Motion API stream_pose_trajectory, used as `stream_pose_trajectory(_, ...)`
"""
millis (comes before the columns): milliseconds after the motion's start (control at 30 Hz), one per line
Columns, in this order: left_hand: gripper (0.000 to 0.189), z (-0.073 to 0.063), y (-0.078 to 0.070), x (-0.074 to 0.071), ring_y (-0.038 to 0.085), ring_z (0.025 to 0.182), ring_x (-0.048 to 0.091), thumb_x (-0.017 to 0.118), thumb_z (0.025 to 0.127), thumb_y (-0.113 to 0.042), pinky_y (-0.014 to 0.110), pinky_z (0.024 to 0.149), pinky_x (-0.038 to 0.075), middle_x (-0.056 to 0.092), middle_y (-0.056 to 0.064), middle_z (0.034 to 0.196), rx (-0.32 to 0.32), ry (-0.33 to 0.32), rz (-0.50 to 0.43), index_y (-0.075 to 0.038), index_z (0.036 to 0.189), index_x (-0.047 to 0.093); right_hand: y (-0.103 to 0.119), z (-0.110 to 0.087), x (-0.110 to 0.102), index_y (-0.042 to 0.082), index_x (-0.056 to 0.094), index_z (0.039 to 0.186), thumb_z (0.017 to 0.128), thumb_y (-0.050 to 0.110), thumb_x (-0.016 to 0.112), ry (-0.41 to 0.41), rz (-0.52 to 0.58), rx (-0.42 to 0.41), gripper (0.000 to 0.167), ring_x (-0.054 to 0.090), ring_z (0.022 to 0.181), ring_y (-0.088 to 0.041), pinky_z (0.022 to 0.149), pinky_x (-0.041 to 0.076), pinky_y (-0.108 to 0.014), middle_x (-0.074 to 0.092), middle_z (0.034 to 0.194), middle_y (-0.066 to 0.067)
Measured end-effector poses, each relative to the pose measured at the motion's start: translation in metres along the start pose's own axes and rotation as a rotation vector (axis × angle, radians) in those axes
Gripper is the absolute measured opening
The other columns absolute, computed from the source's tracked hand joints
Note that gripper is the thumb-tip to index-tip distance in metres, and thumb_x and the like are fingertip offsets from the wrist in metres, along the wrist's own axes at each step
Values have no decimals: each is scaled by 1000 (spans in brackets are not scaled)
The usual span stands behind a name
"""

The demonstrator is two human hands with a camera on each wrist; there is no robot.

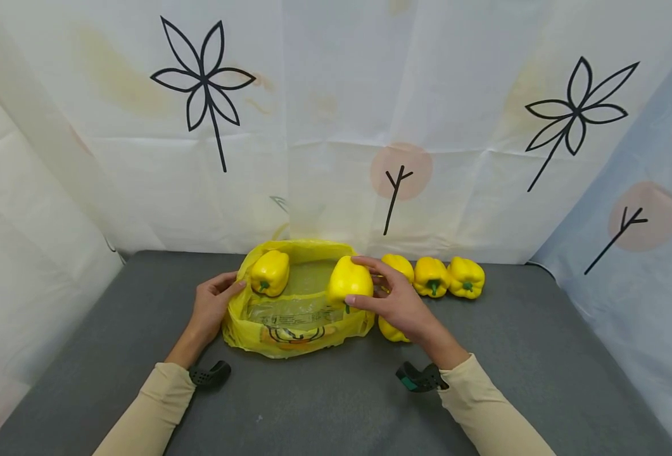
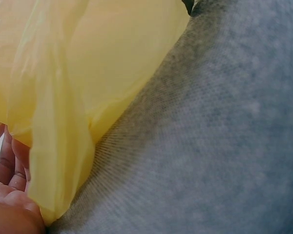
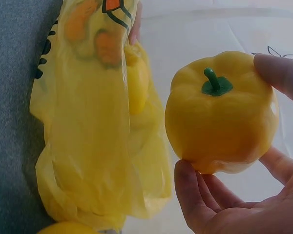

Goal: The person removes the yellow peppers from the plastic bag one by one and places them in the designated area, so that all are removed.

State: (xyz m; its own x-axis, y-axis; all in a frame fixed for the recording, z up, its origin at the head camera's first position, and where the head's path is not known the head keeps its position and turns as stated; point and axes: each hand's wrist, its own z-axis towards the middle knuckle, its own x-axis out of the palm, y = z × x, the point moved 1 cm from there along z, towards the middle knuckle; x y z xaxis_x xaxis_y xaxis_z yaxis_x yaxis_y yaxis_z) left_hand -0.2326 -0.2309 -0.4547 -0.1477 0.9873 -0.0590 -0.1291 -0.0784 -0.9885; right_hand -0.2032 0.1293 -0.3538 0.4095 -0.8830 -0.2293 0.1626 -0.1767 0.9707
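Observation:
A yellow plastic bag (image 1: 298, 345) lies with its mouth spread wide on the dark table. My left hand (image 1: 209, 310) pinches the bag's left rim; in the left wrist view the yellow plastic (image 2: 63, 122) covers part of the fingers (image 2: 7, 161). One yellow bell pepper (image 1: 270, 273) sits inside the bag at the left. My right hand (image 1: 395, 301) grips another bell pepper (image 1: 349, 282) over the bag's right side, thumb and fingers on opposite sides. The right wrist view shows that held pepper (image 3: 222, 117) with its green stem facing the camera.
Several more yellow bell peppers (image 1: 465, 278) stand to the right of the bag, some partly hidden behind my right hand. The grey tabletop (image 1: 313, 405) meets a white patterned cloth (image 1: 336, 190) at the back, with cloth on both sides too.

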Motion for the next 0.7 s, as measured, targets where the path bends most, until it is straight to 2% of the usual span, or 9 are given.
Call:
stream_pose_trajectory(300,42,-2,-2,0,8,93,64,67,101,-16,20,78,55,68,-4,105,13,12,3,11,131,61,0,-7,-12,24,46,153,93,21,77,-2,-24,26,68,49,129,-39,94,53,-49,37,152,-15)
stream_pose_trajectory(567,42,-2,-3,1,8,92,64,66,101,-15,20,77,55,67,-5,104,5,8,-3,12,131,60,0,-12,-21,22,46,153,93,19,77,-15,-45,0,67,51,127,-37,91,55,-42,41,150,-15)
stream_pose_trajectory(700,41,-2,-3,1,8,92,64,66,101,-16,20,77,56,68,-4,104,6,8,5,11,131,61,0,-15,-25,19,45,154,93,17,76,-13,-27,-10,68,54,122,-36,92,55,-46,44,146,-18)
